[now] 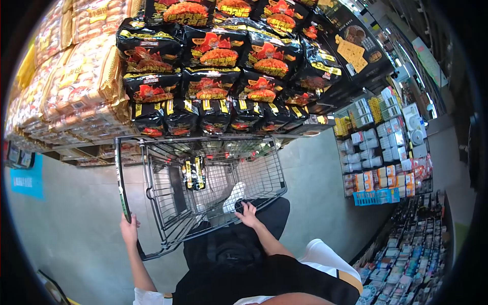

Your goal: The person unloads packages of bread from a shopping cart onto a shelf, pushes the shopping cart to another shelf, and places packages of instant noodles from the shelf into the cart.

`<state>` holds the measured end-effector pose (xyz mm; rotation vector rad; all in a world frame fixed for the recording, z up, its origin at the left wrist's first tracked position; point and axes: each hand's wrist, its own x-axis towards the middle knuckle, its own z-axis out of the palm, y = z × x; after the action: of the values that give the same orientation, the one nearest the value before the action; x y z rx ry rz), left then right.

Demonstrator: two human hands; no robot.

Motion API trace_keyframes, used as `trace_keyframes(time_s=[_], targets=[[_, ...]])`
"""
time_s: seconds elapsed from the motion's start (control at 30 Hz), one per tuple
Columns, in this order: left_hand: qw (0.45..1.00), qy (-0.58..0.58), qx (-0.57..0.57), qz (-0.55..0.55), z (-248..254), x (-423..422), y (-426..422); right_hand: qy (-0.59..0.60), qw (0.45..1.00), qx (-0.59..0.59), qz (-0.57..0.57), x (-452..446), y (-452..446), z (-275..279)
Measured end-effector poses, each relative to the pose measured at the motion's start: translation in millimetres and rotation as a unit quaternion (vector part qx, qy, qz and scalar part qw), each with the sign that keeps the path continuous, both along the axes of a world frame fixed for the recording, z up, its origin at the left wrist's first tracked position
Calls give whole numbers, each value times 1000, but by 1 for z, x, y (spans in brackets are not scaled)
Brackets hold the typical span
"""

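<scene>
My left hand (129, 227) is closed around the handle (122, 188) of a wire shopping cart (168, 223). At the cart's near side rim is my right hand (247, 215), its fingers curled by a small dark shape that I cannot make out. Inside the cart's wire basket a black and yellow snack pack (194, 173) stands upright. A white shoe (234, 196) shows through the wires close to my right hand.
Black snack packs (211, 48) are stacked on a display just beyond the cart. Clear packs of bread (81, 76) are piled at the left. A rack of small goods (378, 142) stands at the right, with shelves of small packages (412, 254) below it. Grey floor (310, 178) lies around the cart.
</scene>
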<state>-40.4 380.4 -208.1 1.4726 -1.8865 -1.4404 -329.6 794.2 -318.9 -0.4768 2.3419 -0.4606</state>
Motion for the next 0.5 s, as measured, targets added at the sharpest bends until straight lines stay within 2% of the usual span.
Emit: trace_keyframes(time_s=[0.07, 0.13, 0.17, 0.2, 0.23, 0.27, 0.33, 0.37, 0.4, 0.43, 0.5], targets=[[1000, -8, -2, -1, 3, 0, 0, -65, 997, 31, 25, -10, 0, 8], [999, -32, -13, -13, 3, 0, -2, -151, 972, 90, 158, -51, -7, 18], [999, -35, -15, -17, 2, 0, -5, -320, 939, 60, 112, -85, -37, 81], [1000, -21, -3, -11, 1, 2, -4, -265, 958, 49, 92, -120, -48, 87], [1000, -3, 11, -1, -2, 1, -1, -4, 956, -206, 208, -164, -40, 76], [1000, -1, 13, -3, -4, 1, 0, 108, 953, -278, 63, -195, -61, 115], [1000, 11, 12, 1, -6, 2, -1, 82, 862, -482, -133, -237, -105, 240], [1000, 15, 17, 2, -2, 1, 0, 71, 837, -488, -239, -282, -107, 260], [1000, 18, 17, 2, -3, 1, 0, 23, 737, -591, -328, -306, -121, 293], [1000, 18, 16, 0, -5, 2, -1, 36, 725, -611, -316, -343, -116, 303], [1000, 18, 12, -2, -5, 4, -3, 39, 699, -606, -378, -379, -129, 336]])
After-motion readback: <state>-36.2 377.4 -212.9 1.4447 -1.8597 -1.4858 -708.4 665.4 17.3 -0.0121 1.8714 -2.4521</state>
